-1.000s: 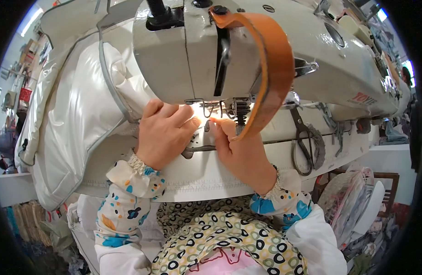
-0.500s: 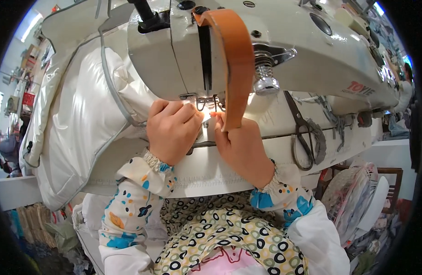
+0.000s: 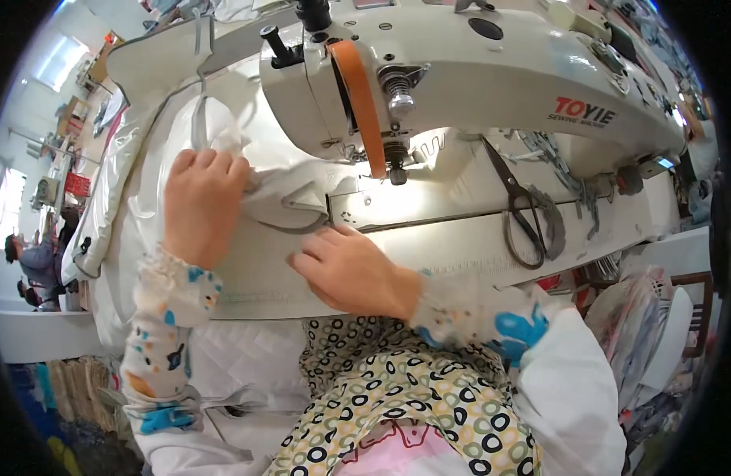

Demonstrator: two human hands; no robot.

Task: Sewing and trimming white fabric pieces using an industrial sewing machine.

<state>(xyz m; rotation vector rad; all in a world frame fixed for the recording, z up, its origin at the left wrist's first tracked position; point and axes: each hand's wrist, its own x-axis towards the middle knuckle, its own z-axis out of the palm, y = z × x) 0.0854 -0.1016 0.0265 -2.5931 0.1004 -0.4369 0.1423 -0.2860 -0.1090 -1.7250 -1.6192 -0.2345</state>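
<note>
White glossy padded fabric [image 3: 147, 178] with grey edging lies bunched to the left of the white sewing machine [image 3: 477, 75]. My left hand [image 3: 203, 206] is closed on this fabric, left of the needle area, its fingertips mostly hidden. A loose folded flap [image 3: 282, 202] of it reaches from there toward the needle plate. Near the flap's lower edge is my right hand [image 3: 353, 270], palm down, with loosely bent fingers apart and nothing visible in them. Slight motion blur softens its fingertips. An orange curved strip [image 3: 360, 107] hangs down the machine's front.
Black-handled scissors [image 3: 520, 198] lie on the machine bed, beside grey fabric scraps [image 3: 550, 222]. Grey strips [image 3: 568, 170] lie under the machine arm. Bundled cloth [image 3: 72, 389] is low at left, and a wrapped fan-like object [image 3: 631, 333] stands at right. People are in the left background.
Both hands have left the needle area. My left hand moved left with the fabric, my right hand left and nearer to me. The machine now appears farther right in view.
</note>
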